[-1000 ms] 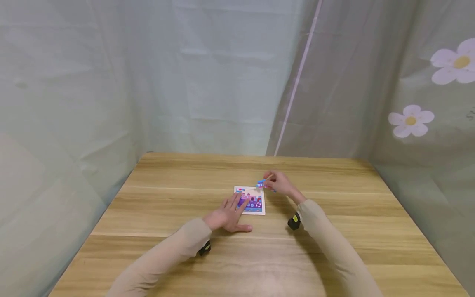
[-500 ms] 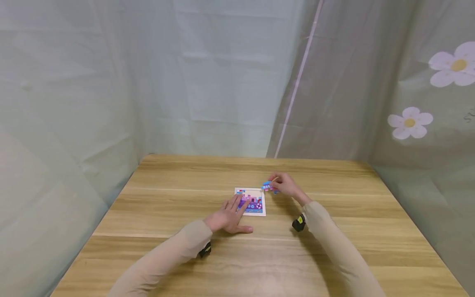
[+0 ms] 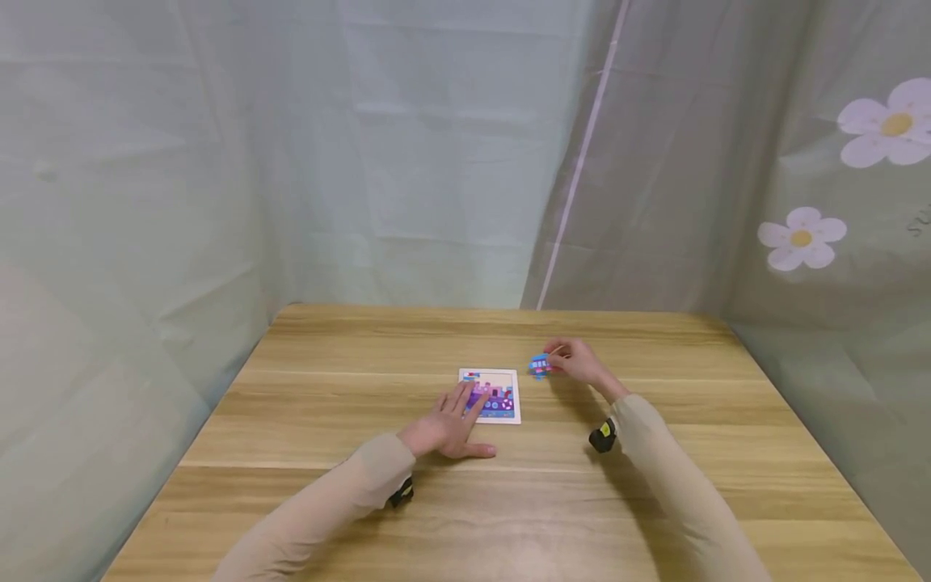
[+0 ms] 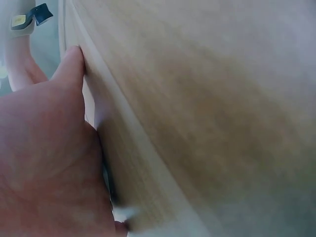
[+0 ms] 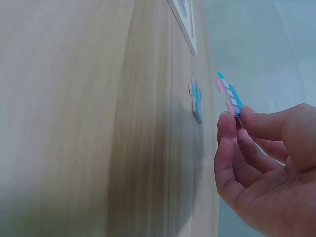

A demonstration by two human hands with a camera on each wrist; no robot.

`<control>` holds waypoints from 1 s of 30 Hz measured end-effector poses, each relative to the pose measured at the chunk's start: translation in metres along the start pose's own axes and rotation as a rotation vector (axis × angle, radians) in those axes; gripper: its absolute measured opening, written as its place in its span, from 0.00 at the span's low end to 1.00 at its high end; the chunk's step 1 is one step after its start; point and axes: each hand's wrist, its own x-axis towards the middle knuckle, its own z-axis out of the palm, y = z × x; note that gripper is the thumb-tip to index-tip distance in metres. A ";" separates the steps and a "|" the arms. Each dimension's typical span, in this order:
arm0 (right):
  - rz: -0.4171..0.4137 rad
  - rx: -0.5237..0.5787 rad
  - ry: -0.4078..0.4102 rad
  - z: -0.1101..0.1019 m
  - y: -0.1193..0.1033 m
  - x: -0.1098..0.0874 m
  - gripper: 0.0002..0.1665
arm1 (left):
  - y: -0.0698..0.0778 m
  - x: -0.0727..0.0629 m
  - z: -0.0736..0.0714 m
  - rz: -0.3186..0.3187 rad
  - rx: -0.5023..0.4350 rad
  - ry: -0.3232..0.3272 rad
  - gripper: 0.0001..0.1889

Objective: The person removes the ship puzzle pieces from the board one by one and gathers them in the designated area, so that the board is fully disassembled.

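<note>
A small square jigsaw puzzle (image 3: 502,418) with a white frame lies on the table, a pink and purple picture in its lower part and a bare pale patch at its top. My left hand (image 3: 452,424) rests on the puzzle's left side with fingers spread, hiding part of it. To the right of the frame, my right hand (image 3: 578,361) pinches a blue, white and pink puzzle piece (image 5: 231,94) between thumb and fingertips, above the table. Below it, a second puzzle piece (image 5: 196,101) lies on the tabletop in the right wrist view.
The wooden table (image 3: 349,347) has pale curtains (image 3: 436,162) behind it and at both sides. Black wrist cameras (image 3: 602,436) sit at both cuffs. The left wrist view shows mostly the left palm (image 4: 44,163) and tabletop.
My right hand has moved right, away from the puzzle frame, still pinching the piece. The bare top of the puzzle shows more fully. The left hand stays in place.
</note>
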 end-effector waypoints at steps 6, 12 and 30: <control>0.008 0.007 0.007 -0.007 0.010 -0.002 0.11 | 0.000 -0.001 0.000 0.005 -0.004 0.006 0.55; 0.025 -0.009 0.014 -0.012 0.017 -0.006 0.10 | 0.000 -0.001 0.000 0.005 -0.008 0.008 0.55; 0.053 -0.056 0.042 -0.026 0.035 -0.011 0.10 | 0.000 -0.001 0.001 0.005 0.009 0.018 0.55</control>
